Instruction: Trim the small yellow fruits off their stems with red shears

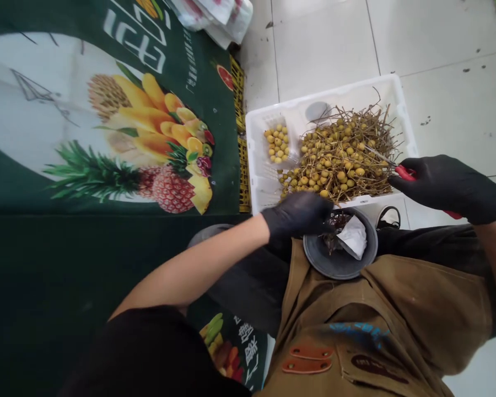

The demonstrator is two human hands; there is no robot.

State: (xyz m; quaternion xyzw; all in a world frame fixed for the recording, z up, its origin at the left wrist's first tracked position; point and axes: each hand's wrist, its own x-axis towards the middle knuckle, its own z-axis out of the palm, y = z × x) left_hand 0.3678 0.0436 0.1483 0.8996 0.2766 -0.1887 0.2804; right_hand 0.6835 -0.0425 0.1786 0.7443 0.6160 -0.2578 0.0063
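Note:
My right hand [450, 184], in a black glove, grips scissors [405, 173] with red handles. Their thin metal blades reach left over the heap of longans [334, 157], which are round, yellow-brown and still on twigs. My left hand [300, 215], also in a black glove, hovers at the near rim of the white crate [251, 160], beside the grey bucket [339, 270]. Its fingers are curled, and whatever they hold is hidden. Inside the bucket lie a crumpled white piece [354, 237] and dark brown scraps. A clear container of loose longans [278, 143] stands in the crate's left part.
Green fruit-printed panels [219, 149] and yellow crates [243, 171] stand to the left. White bags [219, 16] lie at the top. Pale floor tiles [326, 44] lie beyond the crate. The bucket sits between my legs, against a brown apron [430, 309].

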